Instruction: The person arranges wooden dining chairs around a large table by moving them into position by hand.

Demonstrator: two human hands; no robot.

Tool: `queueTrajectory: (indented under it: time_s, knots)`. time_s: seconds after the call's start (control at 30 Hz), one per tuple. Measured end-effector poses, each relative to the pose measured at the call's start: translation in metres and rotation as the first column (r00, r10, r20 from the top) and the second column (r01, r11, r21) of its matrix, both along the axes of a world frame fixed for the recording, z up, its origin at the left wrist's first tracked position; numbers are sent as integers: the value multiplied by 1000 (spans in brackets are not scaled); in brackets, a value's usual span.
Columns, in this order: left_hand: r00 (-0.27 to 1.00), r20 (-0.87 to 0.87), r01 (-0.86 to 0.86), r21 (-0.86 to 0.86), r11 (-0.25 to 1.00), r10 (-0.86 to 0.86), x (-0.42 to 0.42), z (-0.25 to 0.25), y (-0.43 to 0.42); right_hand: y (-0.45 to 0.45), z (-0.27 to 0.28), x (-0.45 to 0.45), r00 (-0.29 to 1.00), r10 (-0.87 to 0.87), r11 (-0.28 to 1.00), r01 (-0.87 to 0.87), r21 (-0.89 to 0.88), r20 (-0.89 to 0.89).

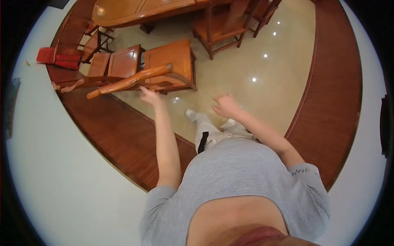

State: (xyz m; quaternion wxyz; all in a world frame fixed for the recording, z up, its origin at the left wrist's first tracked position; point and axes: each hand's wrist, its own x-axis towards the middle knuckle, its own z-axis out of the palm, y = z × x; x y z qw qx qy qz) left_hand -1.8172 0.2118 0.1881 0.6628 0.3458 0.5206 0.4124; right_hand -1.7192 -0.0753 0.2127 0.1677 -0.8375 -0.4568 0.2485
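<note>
Beside the nearest wooden chair (174,57), my left hand (151,96) is just below the curved top rail (133,80) of its back. One finger of that hand points toward the rail; whether it touches the wood I cannot tell, and the other fingers are blurred. Over the tiled floor (246,78), my right hand (226,105) hangs in front of my body with its fingers bent and apart, holding nothing. Both forearms are bare below grey short sleeves.
A large wooden table (160,10) stands at the top. More chairs are at the upper left and at the upper right (221,30). Something red (59,57) lies at the far left. Dark wood panelling (332,82) curves along both sides.
</note>
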Motion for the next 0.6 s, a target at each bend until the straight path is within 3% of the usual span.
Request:
queueTrajectory:
  time_s: [0.03,0.07,0.1,0.13,0.2,0.23,0.3,0.4,0.47,0.6]
  knots:
    - [1000,9,-31,113,993,30,8,-52,-19,-40,-21,6,999,-16,993,12,-116,-35]
    - [975,-214,-78,-37,996,69,20,-79,-49,-70,-35,9,999,-42,989,41,-139,-6]
    - [986,-166,-28,-87,996,14,32,-74,-96,-101,-43,11,998,-69,984,70,-163,16]
    - [957,-60,269,-176,947,-283,22,-127,-117,-124,-43,11,997,-74,984,78,-160,31]
    - [805,-35,522,-433,735,-592,35,-135,-165,-157,-45,11,892,-406,911,379,-162,-198]
    - [799,-34,530,-432,730,-600,49,-139,-159,-150,-59,18,889,-415,908,388,-161,-197]
    - [665,-126,677,-314,666,-736,68,-128,-174,-166,-69,21,847,-499,865,479,-148,-180]
    - [672,-115,709,-188,680,-732,107,-93,-145,-164,-80,35,810,-537,839,542,-48,-236]
    - [694,-226,659,-181,730,-683,141,-85,-107,-143,-103,55,798,-531,838,545,-36,-284]
    - [771,-131,609,-136,782,-623,213,-67,-65,-158,-116,103,744,-588,798,598,-74,-318]
